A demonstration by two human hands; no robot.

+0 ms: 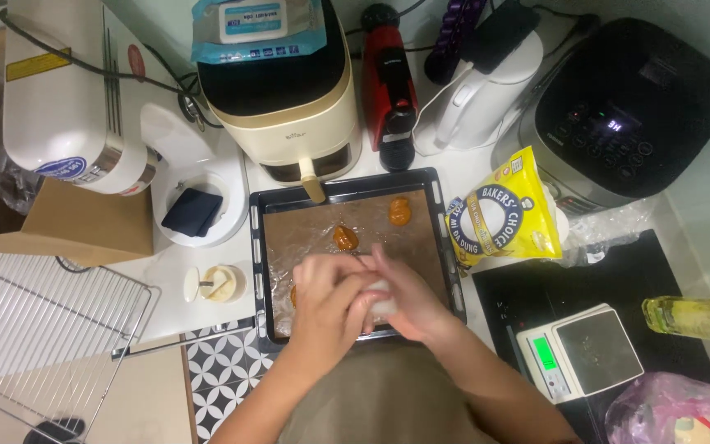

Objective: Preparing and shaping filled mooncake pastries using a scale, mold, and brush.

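Note:
My left hand (326, 300) and my right hand (404, 296) are cupped together over the near part of a black baking tray (258, 247) lined with brown paper. Between the palms shows a small pale lump of dough (377, 294), pressed by both hands. Two orange-brown filling balls (345, 238) (399, 211) lie on the paper farther back. A third orange piece (292, 294) peeks out by my left hand.
A yellow flour bag (503, 215) lies right of the tray. A kitchen scale (581, 352) and an oil bottle (696, 319) sit at the right. A cream air fryer (285, 90), stand mixer (108, 107), rice cooker (618, 107) and wire rack (34, 345) surround the tray.

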